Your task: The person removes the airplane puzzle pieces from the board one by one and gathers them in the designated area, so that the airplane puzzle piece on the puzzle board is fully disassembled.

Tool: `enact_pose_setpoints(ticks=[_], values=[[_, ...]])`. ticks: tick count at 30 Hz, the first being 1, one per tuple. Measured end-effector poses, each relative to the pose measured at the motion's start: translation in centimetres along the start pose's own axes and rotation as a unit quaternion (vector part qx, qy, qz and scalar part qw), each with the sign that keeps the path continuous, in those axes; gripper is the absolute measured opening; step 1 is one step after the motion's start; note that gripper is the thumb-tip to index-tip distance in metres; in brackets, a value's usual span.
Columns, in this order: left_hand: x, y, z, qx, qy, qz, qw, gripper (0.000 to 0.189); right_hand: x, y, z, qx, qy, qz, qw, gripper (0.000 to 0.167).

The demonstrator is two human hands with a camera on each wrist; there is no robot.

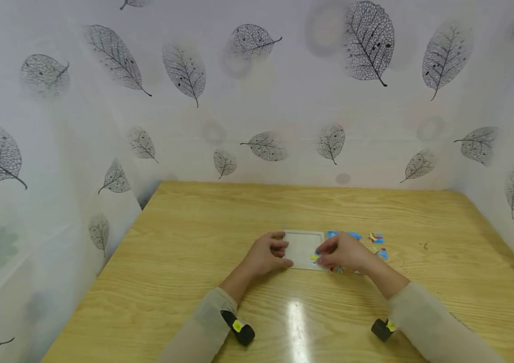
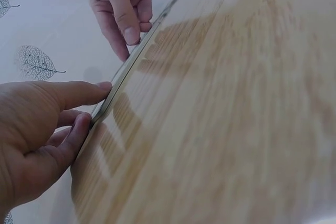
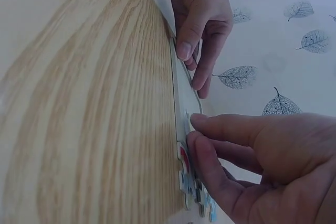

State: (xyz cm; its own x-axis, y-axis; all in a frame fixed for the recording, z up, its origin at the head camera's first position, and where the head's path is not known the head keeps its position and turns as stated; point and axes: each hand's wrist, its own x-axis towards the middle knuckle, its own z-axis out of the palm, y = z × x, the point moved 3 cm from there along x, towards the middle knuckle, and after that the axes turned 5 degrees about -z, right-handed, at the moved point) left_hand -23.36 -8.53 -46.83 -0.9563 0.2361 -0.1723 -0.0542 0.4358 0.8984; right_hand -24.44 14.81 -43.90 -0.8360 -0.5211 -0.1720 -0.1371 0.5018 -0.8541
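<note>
A white rectangular puzzle tray [image 1: 301,244] with a raised rim lies on the wooden table, its visible inside bare. My left hand [image 1: 269,253] holds the tray's left side, thumb near the bottom corner and fingers along the left edge. Between thumb and fingertips, my right hand [image 1: 344,253] pinches a jigsaw piece [image 1: 315,257] with yellow and blue on it, over the tray's lower right corner. The right wrist view shows those fingertips close to the tray's surface [image 3: 185,100]; most of the piece is hidden by them.
Several loose jigsaw pieces [image 1: 376,238], coloured blue, red and yellow, lie right of the tray, partly hidden under the right hand. The wooden table [image 1: 202,222] extends around them. A white leaf-print curtain [image 1: 266,101] hangs behind and along both sides.
</note>
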Motion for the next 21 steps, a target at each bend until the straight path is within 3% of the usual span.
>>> enact_pose_setpoints(ticks=[13, 17, 21], values=[[-0.15, 0.09, -0.13, 0.006, 0.014, -0.002, 0.9999, 0.075, 0.09, -0.92, -0.24, -0.053, 0.023, -0.040, 0.9976, 0.021], [-0.05, 0.19, -0.07, 0.005, 0.012, 0.002, 0.9999, 0.075, 0.03, -0.85, -0.44, -0.011, 0.019, -0.040, 0.9990, 0.018], [-0.07, 0.25, 0.03, 0.005, 0.011, 0.001, 0.9999, 0.075, -0.21, -0.69, -0.49, 0.020, 0.002, -0.031, 0.9993, 0.027]])
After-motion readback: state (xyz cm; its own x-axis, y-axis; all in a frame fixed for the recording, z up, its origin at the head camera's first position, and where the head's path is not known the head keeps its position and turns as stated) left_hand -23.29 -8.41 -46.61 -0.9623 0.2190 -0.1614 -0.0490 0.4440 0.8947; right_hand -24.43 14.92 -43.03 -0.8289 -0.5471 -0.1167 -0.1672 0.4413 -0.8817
